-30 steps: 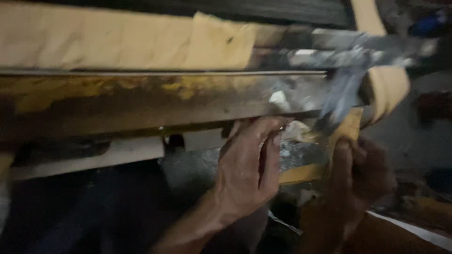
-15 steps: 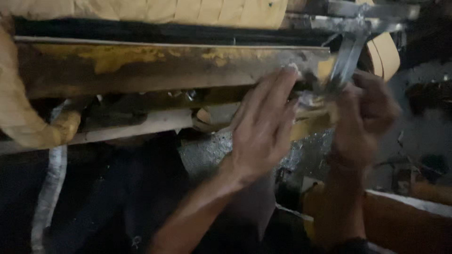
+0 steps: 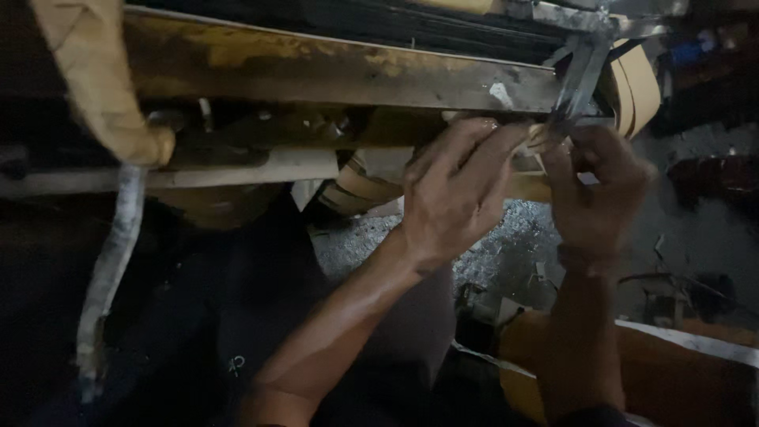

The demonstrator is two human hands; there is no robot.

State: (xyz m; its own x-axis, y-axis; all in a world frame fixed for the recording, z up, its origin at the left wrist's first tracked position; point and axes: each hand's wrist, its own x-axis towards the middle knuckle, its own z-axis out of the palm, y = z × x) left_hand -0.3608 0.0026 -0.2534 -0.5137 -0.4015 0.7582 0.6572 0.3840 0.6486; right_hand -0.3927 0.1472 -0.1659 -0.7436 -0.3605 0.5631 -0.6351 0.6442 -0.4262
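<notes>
Two hands work close together under the right end of a worn yellow beam. Since a second ago the view has swung left and the left hand has climbed: it was curled under the beam's lower edge, and now its fingers are stretched up against the beam's underside, just beside a thin metal strip that hangs slanted from the beam's top. The right hand has risen as well and now pinches the strip's lower end between thumb and fingertips; whether something small sits in that pinch is too dim to tell. The work seems to have moved from groping to a firm hold on the strip.

A tan fabric band loops behind the strip at the right. A padded tan roll and a pale hanging cord sag at the left. A pale wooden slat runs below the beam, crowding the space, and glittering shavings lie beneath the hands.
</notes>
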